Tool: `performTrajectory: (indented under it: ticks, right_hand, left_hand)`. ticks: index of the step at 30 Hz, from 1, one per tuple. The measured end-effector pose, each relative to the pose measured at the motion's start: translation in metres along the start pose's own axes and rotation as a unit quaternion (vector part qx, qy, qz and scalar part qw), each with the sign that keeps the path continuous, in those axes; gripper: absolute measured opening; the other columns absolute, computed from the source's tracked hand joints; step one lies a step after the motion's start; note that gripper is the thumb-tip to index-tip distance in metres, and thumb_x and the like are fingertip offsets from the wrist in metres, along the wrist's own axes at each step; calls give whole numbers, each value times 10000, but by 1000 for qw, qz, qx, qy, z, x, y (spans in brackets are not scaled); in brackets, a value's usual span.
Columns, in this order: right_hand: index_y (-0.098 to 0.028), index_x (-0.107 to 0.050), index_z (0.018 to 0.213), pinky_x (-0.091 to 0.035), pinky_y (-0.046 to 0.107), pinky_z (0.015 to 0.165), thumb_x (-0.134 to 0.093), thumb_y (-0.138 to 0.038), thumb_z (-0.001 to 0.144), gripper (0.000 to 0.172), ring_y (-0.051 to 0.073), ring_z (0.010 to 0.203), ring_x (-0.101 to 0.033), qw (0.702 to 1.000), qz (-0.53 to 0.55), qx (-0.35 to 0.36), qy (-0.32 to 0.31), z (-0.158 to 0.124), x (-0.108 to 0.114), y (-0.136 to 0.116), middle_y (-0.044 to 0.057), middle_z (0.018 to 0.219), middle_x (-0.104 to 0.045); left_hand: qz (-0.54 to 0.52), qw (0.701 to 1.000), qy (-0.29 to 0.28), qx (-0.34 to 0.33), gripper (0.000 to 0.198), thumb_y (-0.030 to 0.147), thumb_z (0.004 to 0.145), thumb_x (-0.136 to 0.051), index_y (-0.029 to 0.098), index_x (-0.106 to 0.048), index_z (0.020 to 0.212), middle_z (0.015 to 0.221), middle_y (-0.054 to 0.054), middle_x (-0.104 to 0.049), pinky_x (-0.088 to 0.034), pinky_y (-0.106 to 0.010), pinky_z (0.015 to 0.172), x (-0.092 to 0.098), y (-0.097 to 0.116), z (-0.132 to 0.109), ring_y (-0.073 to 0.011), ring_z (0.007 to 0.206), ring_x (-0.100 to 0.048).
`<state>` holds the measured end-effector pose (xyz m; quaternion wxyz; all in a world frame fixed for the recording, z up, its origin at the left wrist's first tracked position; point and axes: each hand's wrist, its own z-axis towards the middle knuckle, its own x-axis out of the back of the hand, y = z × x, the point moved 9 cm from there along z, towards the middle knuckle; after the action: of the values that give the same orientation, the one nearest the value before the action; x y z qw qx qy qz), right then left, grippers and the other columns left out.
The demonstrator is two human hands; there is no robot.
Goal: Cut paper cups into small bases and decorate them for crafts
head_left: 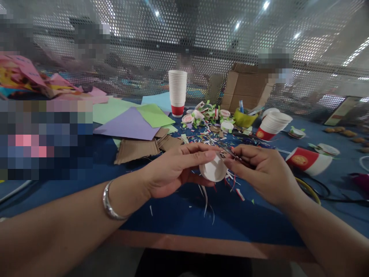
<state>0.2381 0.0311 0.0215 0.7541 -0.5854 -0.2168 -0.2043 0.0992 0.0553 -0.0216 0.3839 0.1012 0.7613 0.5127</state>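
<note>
My left hand [175, 165], with a silver bracelet at the wrist, is closed round a small white paper cup base [213, 170]. The white inside of this piece faces me. My right hand [263, 171] is closed on a pair of scissors [238, 157], whose handles are mostly hidden by the fingers. The scissors' blades lie close to the upper right rim of the cup base; I cannot tell whether they touch it. Thin paper strips [205, 200] lie or hang just below the piece.
A tall stack of paper cups [177, 90] stands behind paper scraps and cut cup pieces [206, 115]. Coloured sheets [129, 125] and cardboard [137, 150] lie left. More cups [273, 125], a tipped red-and-white cup [309, 161] and a yellow container [245, 118] are right.
</note>
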Motion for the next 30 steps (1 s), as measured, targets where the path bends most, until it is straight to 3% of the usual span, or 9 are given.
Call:
performTrajectory:
  ticks: [11, 18, 24, 30]
  right_hand:
    - [-178, -632, 770, -360, 261, 562, -665, -359, 866, 207, 126, 612, -436, 999, 20, -19, -43, 1, -10, 8, -16, 662, -526]
    - [-179, -647, 758, -343, 255, 532, -651, -337, 870, 194, 122, 592, -435, 1000, -4, 3, 12, 2, 4, 5, -16, 644, -524]
    - [-195, -653, 771, -370, 280, 569, -624, -344, 888, 192, 142, 626, -478, 998, -19, -21, -57, 5, -3, 18, -5, 686, -581]
    - [-204, -667, 810, -425, 278, 601, -629, -426, 940, 260, 157, 669, -555, 994, -19, -28, -103, 4, -9, 22, 0, 742, -645]
  left_hand:
    - [-28, 999, -15, 25, 238, 324, 825, -822, 136, -729, 936, 845, -27, -695, -635, -219, 653, -3, -6, 0, -116, 755, -678]
    - [-27, 999, 43, -18, 215, 313, 849, -799, 155, -735, 980, 950, -27, -718, -612, -206, 662, 14, 7, 2, -122, 808, -692]
    - [-50, 990, 87, -94, 146, 268, 936, -690, 140, -735, 991, 931, -41, -732, -619, -248, 709, 30, 31, 2, -131, 793, -685]
    - [-51, 990, 92, -91, 174, 308, 930, -704, 146, -716, 993, 947, -48, -741, -613, -248, 713, 32, 30, 1, -135, 809, -691]
